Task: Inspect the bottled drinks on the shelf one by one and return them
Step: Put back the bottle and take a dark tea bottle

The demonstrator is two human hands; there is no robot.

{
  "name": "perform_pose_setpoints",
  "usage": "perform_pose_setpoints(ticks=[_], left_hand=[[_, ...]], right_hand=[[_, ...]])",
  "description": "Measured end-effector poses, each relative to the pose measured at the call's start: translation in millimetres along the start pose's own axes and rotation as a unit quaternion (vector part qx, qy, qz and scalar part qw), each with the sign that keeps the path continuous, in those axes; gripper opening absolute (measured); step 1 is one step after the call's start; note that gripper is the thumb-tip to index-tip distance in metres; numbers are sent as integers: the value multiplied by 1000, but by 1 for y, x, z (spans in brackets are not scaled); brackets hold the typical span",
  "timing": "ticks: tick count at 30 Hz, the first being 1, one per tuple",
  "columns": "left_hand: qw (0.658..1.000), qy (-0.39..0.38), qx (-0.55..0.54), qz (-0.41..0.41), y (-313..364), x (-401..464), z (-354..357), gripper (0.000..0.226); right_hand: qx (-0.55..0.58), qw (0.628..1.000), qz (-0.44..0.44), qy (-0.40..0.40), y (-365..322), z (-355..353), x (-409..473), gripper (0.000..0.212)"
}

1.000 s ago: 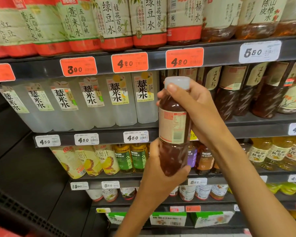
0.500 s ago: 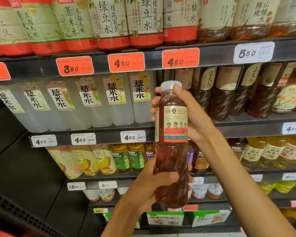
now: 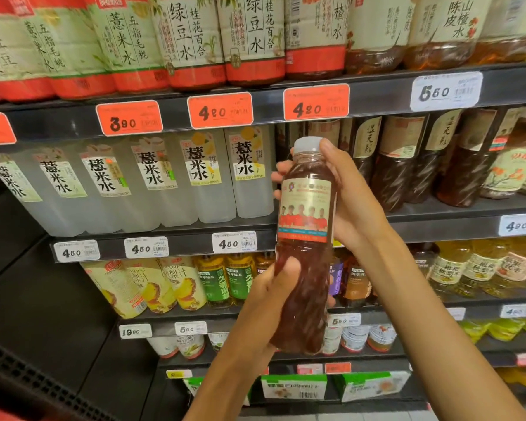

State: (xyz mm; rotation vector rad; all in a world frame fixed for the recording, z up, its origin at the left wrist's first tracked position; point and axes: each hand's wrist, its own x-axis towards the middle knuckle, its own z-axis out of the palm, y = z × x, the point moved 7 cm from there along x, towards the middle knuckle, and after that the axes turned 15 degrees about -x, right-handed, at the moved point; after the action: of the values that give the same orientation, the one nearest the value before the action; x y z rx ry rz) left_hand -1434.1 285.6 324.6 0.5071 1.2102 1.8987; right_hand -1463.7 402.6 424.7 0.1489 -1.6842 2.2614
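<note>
Both hands grip upright bottle (image 3: 304, 238): L (image 3: 275, 294) low, R (image 3: 343, 202) high.

Head view faces the drinks shelf (image 3: 438, 95) closely.

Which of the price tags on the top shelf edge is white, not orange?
The tag reading 5.60, at the right end of that edge. The other tags there, 3.90 and the two 4.20 ones, are orange.
</note>
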Motion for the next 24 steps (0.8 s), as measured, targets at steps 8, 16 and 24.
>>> perform_pose_setpoints(ticks=[8, 16, 24], left_hand=[[974, -98, -195, -55, -3, -7, 24, 68], [913, -160, -353, -125, 4, -20, 47, 60], [925, -145, -329, -123, -4, -21, 40, 54]], right_hand=[[76, 993, 90, -6, 19, 1, 9, 28], [126, 967, 215, 48, 51, -9, 8, 18], [117, 977, 178, 24, 39, -5, 8, 22]])
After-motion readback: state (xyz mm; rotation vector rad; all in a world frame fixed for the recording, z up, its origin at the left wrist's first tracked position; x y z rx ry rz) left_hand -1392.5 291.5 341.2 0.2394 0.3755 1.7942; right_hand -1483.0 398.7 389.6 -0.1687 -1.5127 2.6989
